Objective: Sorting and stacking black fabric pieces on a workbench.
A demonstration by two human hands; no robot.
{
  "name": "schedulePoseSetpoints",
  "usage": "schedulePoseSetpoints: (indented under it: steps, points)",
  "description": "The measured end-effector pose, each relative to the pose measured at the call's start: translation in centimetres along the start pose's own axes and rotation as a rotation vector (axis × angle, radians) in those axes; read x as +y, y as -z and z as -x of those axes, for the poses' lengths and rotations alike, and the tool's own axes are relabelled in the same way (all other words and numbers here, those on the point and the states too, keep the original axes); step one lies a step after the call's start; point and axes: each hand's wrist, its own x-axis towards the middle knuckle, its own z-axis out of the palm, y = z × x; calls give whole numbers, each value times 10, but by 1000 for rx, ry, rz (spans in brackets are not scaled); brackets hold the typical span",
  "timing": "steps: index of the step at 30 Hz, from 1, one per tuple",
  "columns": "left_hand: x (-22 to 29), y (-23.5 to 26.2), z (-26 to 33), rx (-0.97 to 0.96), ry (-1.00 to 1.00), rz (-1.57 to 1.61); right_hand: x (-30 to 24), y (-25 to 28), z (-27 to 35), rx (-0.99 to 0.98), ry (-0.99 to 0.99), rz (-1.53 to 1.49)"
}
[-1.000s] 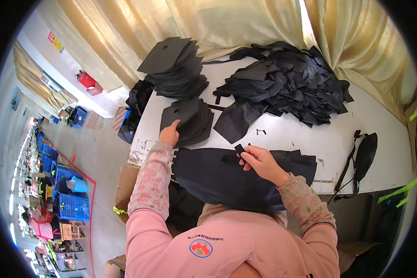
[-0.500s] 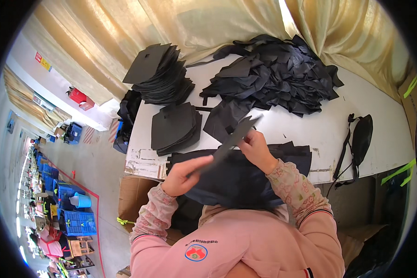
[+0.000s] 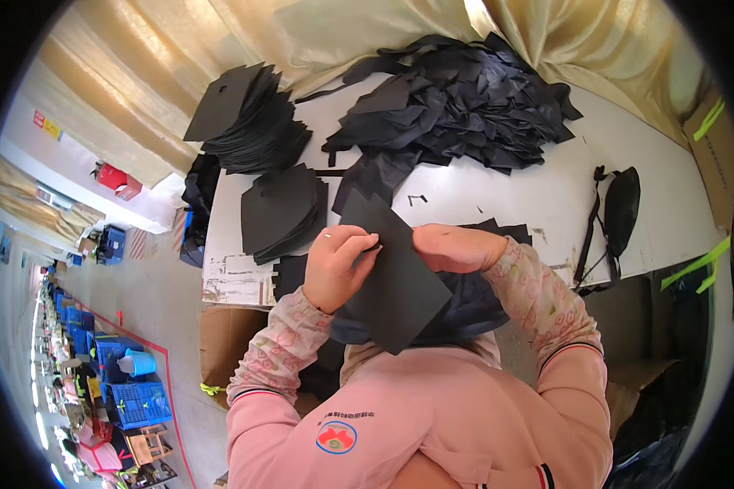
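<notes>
A flat black panel [image 3: 400, 281] with angled corners is held upright and tilted above the table edge. My right hand [image 3: 462, 248] closes on its right edge, fingers mostly behind the sheet. My left hand [image 3: 340, 265] is closed against the panel's left side, thumb and fingertips pinched together. A small dark bit shows at those fingertips; I cannot tell whether it belongs to the panel. Beneath lies dark folded material [image 3: 465, 300], partly hidden by the panel. To the left sit a low stack of similar panels [image 3: 281, 212] and a taller stack [image 3: 249, 122], its top panel having a small rectangular hole.
A large heap of black fabric pieces [image 3: 473, 110] covers the back of the white table [image 3: 481, 191]. Small black scraps [image 3: 417, 200] lie in front of it. A black pouch with straps [image 3: 620, 216] is at the right. A cardboard box [image 3: 228, 346] stands below left; curtains [image 3: 326, 33] hang behind.
The panel has come closer to my body and turned its broad face toward me. My left hand has gone from flat, outstretched fingers to a pinch. The view has shifted slightly.
</notes>
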Motion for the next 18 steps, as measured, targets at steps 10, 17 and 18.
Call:
schedulePoseSetpoints:
  steps: [10,17,18]
  points:
    - [-32,77,30,435,585,639,5,66,36,273,-54,654]
    - [-138,148,144,627,898,650,26,96,95,531,-190,983]
    - [-152,141,157,367,893,254,24,91,94,520,-182,1011]
